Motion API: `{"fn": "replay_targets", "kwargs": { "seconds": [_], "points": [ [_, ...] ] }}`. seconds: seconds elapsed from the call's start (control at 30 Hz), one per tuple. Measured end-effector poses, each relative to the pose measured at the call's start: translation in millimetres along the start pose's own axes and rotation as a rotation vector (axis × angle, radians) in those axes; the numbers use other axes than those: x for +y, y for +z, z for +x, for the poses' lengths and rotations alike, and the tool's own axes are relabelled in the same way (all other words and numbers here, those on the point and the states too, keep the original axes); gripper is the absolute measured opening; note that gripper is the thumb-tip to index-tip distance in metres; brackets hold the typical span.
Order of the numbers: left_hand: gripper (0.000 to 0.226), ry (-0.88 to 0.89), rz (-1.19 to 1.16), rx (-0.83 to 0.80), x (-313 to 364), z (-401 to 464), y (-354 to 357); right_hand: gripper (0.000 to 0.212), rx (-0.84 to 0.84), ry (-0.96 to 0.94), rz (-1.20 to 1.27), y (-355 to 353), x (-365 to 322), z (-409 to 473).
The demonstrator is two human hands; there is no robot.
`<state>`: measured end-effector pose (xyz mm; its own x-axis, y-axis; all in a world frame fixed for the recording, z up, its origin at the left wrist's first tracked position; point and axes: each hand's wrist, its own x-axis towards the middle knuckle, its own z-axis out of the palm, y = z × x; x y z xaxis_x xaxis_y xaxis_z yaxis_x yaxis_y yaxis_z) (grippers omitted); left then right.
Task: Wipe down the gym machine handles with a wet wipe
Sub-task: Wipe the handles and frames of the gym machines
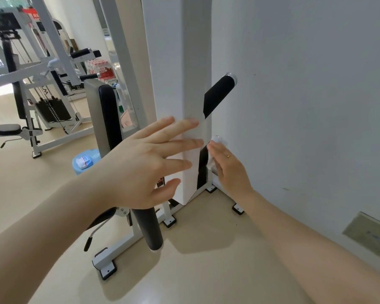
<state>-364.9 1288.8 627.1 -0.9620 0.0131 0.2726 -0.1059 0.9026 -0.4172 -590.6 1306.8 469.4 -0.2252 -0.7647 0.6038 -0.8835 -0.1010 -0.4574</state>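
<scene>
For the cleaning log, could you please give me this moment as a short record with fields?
setting: gym floor beside a white wall
left hand: open, fingers spread on the white upright post
right hand: presses a wet wipe to the lower black handle
upper black handle: untouched
near black handle: untouched
pack of wipes: on a blue stool

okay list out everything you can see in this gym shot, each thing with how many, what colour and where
machine column: one, white, centre, upright
handles: three, black grips; upper right of column, lower behind the wipe, near one below left hand
wet wipe: one, white, against lower handle
back pad: one, black, left of column
wipes packet: one, white and blue, on a blue surface, left
weight machine: one, white frame, far left
wall: white, right
left hand: flat on column
right hand: gold ring, holding the wipe
</scene>
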Motion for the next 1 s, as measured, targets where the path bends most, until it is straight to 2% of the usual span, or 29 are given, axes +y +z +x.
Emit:
{"fn": "replay_targets", "kwargs": {
  "seconds": [0.1, 0.13, 0.27, 0.3, 0.4, 0.43, 0.47, 0.53, 0.57, 0.7, 0.73, 0.83, 0.87, 0.97, 1.0],
  "points": [
    [0.044, 0.014, -0.096, 0.088, -3.9, -4.9, 2.6, 0.039, -0.167, -0.342, -0.025, 3.4, -16.4, -10.4],
    [0.044, -0.002, -0.125, 0.132, -3.4, -7.6, 3.1, 0.038, -0.170, -0.343, -0.008, 1.5, -16.4, -8.5],
    [0.038, -0.240, -0.134, 0.287, 6.2, -17.3, 5.8, 0.039, -0.002, 0.045, 0.026, 2.4, -3.8, 3.5],
    [0.037, -0.303, -0.144, 0.305, 8.3, -18.2, 7.2, 0.040, -0.008, 0.023, 0.021, 2.9, -7.5, 3.2],
    [0.032, -0.440, -0.253, 0.336, 13.7, -17.4, 8.8, 0.050, -0.088, -0.301, -0.051, 2.6, -14.5, -3.6],
    [0.030, -0.461, -0.301, 0.345, 15.1, -16.1, 7.5, 0.050, -0.072, -0.325, -0.083, 0.9, -10.7, -2.5],
    [0.030, -0.467, -0.335, 0.351, 16.5, -15.0, 6.5, 0.048, -0.029, -0.270, -0.101, -0.7, -6.3, -0.5],
    [0.032, -0.483, -0.379, 0.355, 19.0, -14.3, 5.5, 0.048, 0.081, -0.028, -0.068, -1.3, -1.6, 0.4],
    [0.033, -0.500, -0.413, 0.365, 20.5, -14.2, 4.9, 0.048, 0.109, 0.009, -0.060, 0.9, -3.1, -1.0],
    [0.033, -0.533, -0.552, 0.413, 23.5, -13.8, 7.6, 0.049, -0.014, -0.340, -0.177, 3.6, -2.8, -12.3],
    [0.033, -0.536, -0.563, 0.415, 23.5, -13.8, 8.1, 0.051, -0.011, -0.311, -0.181, 0.3, 2.0, -11.8],
    [0.032, -0.544, -0.569, 0.417, 23.2, -14.9, 9.2, 0.048, 0.108, 0.016, -0.098, -4.2, 7.9, -15.6],
    [0.032, -0.545, -0.569, 0.422, 23.2, -15.7, 9.6, 0.046, 0.124, 0.034, -0.092, -2.7, 2.3, -19.0],
    [0.031, -0.552, -0.568, 0.435, 21.1, -16.2, 9.8, 0.041, 0.115, -0.073, -0.022, 6.0, -6.9, -28.8],
    [0.031, -0.558, -0.567, 0.437, 20.1, -16.2, 9.7, 0.038, 0.112, -0.015, 0.074, 5.3, -12.3, -26.7]
  ]
}}
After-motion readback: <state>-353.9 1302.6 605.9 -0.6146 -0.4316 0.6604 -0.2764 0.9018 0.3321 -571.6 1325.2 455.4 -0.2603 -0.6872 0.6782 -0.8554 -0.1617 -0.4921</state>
